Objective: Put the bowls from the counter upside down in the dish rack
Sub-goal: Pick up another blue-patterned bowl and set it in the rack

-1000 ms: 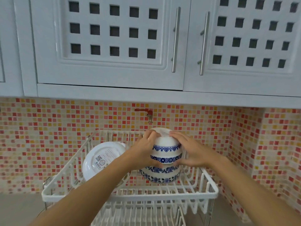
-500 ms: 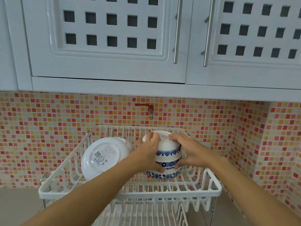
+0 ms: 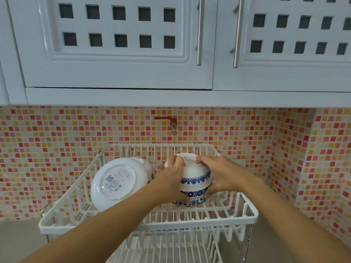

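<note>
Upside-down bowls [image 3: 193, 179], sides hidden under both hands' fingers [image 3: 178, 164].

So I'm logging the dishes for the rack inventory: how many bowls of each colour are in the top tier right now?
Blue-and-white patterned bowls: 3, stacked upside down, held by the left hand and right hand
Plain white bowls: 1, tilted on its side
Total: 4

Bright, even, diffuse light, soft glare on glossy cabinet doors [image 3: 117, 59], faint shadow under cabinets, wide-angle bowing at left and right edges, slight softness throughout
</note>
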